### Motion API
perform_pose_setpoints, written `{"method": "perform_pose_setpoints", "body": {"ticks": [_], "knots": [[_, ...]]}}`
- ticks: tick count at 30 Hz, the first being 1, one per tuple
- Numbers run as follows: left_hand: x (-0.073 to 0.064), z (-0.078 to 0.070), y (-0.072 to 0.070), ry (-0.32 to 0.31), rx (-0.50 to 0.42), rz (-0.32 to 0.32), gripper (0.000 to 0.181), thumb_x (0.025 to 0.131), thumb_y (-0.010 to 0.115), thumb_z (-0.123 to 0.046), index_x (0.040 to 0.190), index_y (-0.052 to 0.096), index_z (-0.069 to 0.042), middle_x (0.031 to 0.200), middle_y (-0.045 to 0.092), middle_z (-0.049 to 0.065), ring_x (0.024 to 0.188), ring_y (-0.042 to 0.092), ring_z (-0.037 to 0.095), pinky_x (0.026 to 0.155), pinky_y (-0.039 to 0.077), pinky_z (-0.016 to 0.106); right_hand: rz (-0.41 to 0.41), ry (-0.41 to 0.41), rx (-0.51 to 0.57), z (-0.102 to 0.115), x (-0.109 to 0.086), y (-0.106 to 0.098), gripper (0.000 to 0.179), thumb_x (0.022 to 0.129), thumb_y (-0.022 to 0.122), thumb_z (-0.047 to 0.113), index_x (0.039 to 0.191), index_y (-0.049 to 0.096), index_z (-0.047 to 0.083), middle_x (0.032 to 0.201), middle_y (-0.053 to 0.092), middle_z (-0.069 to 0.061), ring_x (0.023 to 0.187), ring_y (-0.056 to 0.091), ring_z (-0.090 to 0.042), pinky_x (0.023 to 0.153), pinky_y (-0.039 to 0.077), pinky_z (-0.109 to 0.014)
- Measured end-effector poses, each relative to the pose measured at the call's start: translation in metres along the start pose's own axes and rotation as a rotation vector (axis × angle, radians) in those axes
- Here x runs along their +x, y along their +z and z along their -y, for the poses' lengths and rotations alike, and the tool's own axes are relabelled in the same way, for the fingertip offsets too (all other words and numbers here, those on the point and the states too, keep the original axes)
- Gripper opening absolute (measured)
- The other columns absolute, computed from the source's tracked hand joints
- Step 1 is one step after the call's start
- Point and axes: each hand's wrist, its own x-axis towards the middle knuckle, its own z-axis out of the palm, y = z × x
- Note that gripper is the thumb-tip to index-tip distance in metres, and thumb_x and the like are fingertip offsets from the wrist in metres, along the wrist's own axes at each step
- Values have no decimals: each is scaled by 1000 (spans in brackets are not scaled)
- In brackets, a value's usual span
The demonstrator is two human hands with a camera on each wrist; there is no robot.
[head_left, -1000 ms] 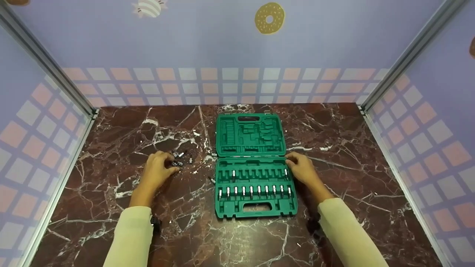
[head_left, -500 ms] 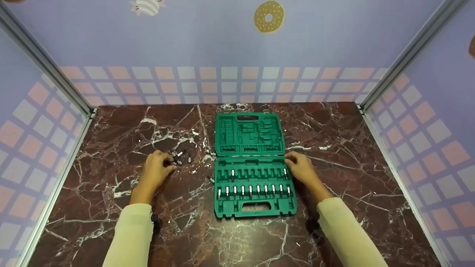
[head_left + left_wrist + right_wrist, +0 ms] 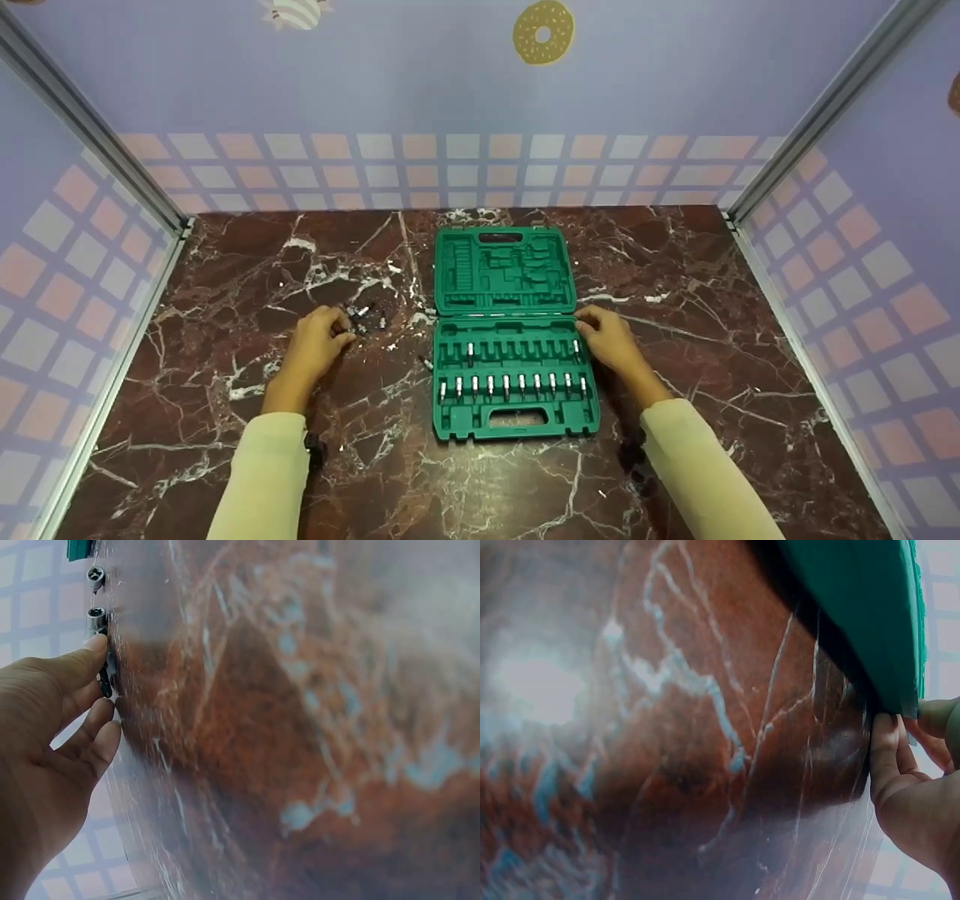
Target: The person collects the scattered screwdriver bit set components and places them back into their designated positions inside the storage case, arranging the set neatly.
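A green tool case (image 3: 517,433) lies open and flat, with silver bit sockets (image 3: 506,385) filling its front row and two more standing in the row behind. To its left is a small pile of loose bit sockets (image 3: 363,324). My left hand (image 3: 315,341) is at the left side of this pile; in the left wrist view its thumb and fingers stand apart around a dark bit socket (image 3: 105,679). Beside the hinge my right hand (image 3: 609,341) grips the case's right edge, thumb above and fingers below in the right wrist view.
One stray bit socket (image 3: 426,363) lies against the case's left side, and another (image 3: 430,312) is near the hinge. The marble-patterned tabletop (image 3: 360,465) is bounded by a back wall (image 3: 465,97) and side walls.
My left hand has drawn back very slightly from the pile, thumb a little to the left. The right hand keeps its grip on the case.
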Motion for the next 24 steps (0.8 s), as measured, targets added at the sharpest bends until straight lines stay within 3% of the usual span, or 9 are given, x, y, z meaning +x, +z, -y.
{"method": "perform_pose_setpoints", "body": {"ticks": [11, 15, 20, 24], "knots": [[-5, -4, 0, -25, -104, -10, 14, 87, 80, -1, 92, 66, 2, 91, 72, 20, 81, 69, 32, 78, 57, 47, -10, -9, -12, -1, 2, 0, 22, 103, 61, 11, 121, 70, 2, 118, 71, -20, 108, 66, -37, 95, 52, -55], [-6, -10, -1, -38, -145, -17, 14, 87, 80, -1, 92, 67, 0, 89, 74, 17, 80, 69, 29, 83, 54, 43, -10, -13, -10, -1, 2, 0, 22, 103, 62, 11, 121, 70, 2, 119, 72, -20, 109, 66, -37, 96, 52, -54], [-8, -21, -3, -37, -177, -17, 13, 87, 79, -2, 94, 69, 0, 91, 74, 16, 82, 69, 28, 74, 55, 30, -14, -20, -6, -2, 2, 0, 21, 103, 62, 10, 121, 70, 1, 118, 72, -20, 108, 67, -36, 95, 53, -54], [-9, -31, -5, -24, -185, -6, 13, 88, 80, -4, 96, 70, -1, 92, 74, 15, 83, 70, 28, 74, 54, 27, -17, -33, -2, -2, 2, 0, 21, 102, 62, 10, 120, 70, 1, 115, 72, -21, 106, 67, -37, 93, 53, -54]]}}
